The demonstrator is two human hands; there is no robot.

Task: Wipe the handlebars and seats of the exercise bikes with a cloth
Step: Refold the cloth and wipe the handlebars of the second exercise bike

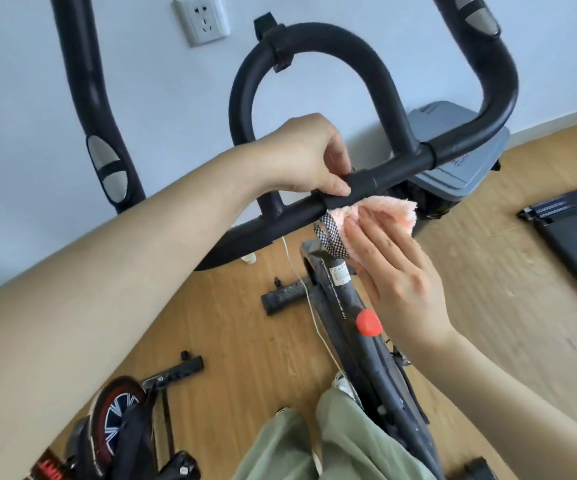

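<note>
Left forearm close in, left hand (301, 157) curled round handlebar (394, 169): wiping under way
right hand (398, 278) fingers flat, pressing pink cloth (398, 207) under the bar's middle; upper loop judged not yet wiped, seat out of view

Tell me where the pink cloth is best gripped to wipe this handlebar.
Probably the pink cloth by its fluffy body, not the checked loop at its left end. Come from the near side, below the handlebar, where the right hand lies flat on it; its free right edge lets fingers curl over.
</note>
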